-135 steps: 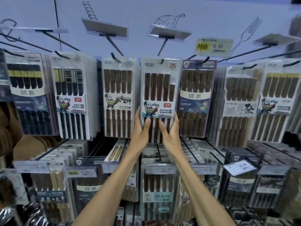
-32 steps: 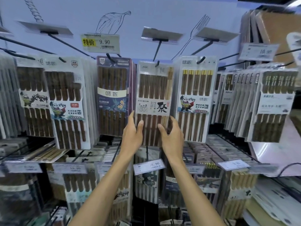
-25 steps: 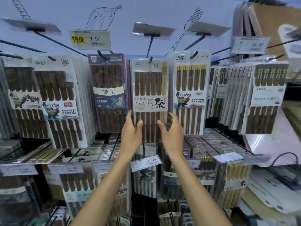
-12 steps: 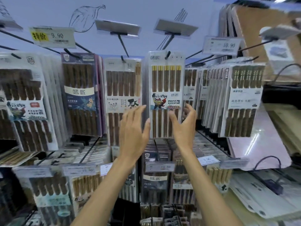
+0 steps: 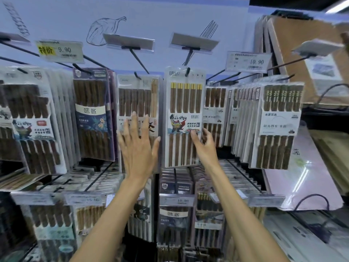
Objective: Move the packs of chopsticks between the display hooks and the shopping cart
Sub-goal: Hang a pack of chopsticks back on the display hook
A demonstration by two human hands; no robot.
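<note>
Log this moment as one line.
left hand: open, before brown pack | right hand: at edge of yellow-tipped pack, grip unclear | yellow-tipped pack: on hook

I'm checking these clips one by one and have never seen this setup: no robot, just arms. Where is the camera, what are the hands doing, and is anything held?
There is no machine here. A person wears one wide-angle camera on the head, so the picture looks forward along their own bare arms. They face a shop display wall hung with packs of chopsticks. The left hand is open, fingers spread, in front of the pack with a black character. The right hand reaches the right edge of the yellow-tipped pack, which hangs on its hook. Whether it already pinches that pack is unclear.
</note>
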